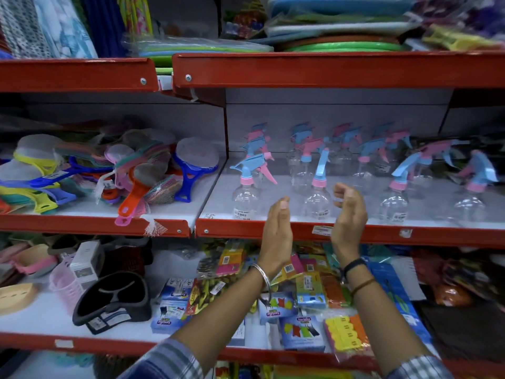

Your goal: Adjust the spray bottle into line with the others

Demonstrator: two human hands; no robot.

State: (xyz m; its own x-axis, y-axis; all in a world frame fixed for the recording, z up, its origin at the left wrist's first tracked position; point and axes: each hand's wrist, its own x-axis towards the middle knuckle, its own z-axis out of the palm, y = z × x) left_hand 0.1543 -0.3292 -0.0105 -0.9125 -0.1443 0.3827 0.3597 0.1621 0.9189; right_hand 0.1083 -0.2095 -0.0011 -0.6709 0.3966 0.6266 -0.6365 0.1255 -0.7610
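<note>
Before the spray bottle (317, 187) — left hand (276, 233) flat, right hand (348, 222) curled.

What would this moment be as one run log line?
left hand: open, raised | right hand: loosely curled, holds nothing | between them: clear plastic spray bottle with pink collar | red-edged shelf

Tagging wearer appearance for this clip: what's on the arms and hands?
Both forearms bare below rolled plaid sleeves in blue, grey and white. The left hand has a silver metal bangle at the wrist. The right hand has a black band at the wrist and a thin brown cord just below it. No gloves.
</note>
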